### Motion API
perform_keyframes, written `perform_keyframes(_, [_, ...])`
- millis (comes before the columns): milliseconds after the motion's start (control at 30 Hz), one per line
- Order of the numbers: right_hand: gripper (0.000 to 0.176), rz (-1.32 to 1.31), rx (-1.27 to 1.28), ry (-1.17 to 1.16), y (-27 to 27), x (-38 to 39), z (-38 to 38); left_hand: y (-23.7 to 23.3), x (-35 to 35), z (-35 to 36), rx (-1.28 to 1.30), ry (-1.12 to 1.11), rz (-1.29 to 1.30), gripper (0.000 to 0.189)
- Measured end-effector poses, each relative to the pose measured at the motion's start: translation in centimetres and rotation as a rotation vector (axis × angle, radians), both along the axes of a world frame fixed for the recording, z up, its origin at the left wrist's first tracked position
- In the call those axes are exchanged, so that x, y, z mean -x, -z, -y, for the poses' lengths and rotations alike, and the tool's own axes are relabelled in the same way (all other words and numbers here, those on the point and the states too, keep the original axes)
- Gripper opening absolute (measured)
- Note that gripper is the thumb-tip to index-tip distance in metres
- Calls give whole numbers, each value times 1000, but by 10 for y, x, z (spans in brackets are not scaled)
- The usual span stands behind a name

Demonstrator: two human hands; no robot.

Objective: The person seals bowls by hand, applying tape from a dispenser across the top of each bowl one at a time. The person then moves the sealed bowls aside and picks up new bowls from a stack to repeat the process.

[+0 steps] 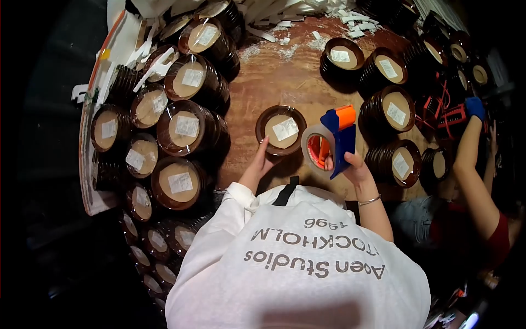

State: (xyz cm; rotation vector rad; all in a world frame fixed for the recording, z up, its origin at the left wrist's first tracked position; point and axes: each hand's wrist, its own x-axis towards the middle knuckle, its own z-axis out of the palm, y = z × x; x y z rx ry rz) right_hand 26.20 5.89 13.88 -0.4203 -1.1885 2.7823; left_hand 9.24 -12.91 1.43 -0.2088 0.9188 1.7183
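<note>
White shirt (307, 274) reads "Studios", "1996"; right hand (355, 167) grips tape dispenser (335, 138)

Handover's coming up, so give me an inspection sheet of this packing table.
Surface: wooden table, white dust and scraps at far edge.
Job's things: labelled tub alone at centre; blue and orange tape gun beside it.
Clutter: stacked tubs left and right; paper strips at far edge.
Grips: left hand touches the tub's rim; right hand holds the tape gun.
Cables: red strands at right, too small to tell.
Surroundings: co-worker's gloved hand at the right stacks; dark beyond.
</note>
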Motion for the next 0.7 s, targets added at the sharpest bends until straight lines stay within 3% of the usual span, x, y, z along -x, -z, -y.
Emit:
perform_keyframes(133, [53, 32, -110, -126, -24, 3, 3, -1, -4, -10, -71, -16, 51, 63])
perform_keyframes(200, [51, 92, -246, -184, -34, 3, 5, -9, 5, -8, 142, 105, 16, 66])
perform_keyframes(233, [49, 124, -276, -195, -39, 2, 6, -15, 4, -14, 629, 97, -247, 67])
perform_keyframes(267, [48, 156, -304, -205, -42, 0, 7, -11, 8, -14, 621, 91, -242, 67])
perform_keyframes(333, [45, 211, -365, -214, -43, -3, 5, -21, 19, -12, 790, -473, -1330, 55])
perform_keyframes(367, [45, 234, -353, -248, -47, -3, 6, -26, 22, -11, 794, -471, -1322, 55])
perform_keyframes(433, [46, 303, -323, -294, -54, -5, 10, -131, 24, -11, -166, -39, -883, 41])
perform_keyframes(467, [46, 311, -323, -305, -58, -4, 11, -152, 20, -12, -162, -48, -875, 41])
perform_keyframes(533, [47, 314, -386, -348, -66, -1, 13, -177, 11, -18, -136, 299, -999, 39])
perform_keyframes(667, [49, 295, -428, -382, -69, -2, 10, -168, 4, -24, -156, 373, -920, 31])
perform_keyframes(700, [49, 304, -411, -386, -70, -2, 9, -166, 0, -25, -154, 272, -903, 29])
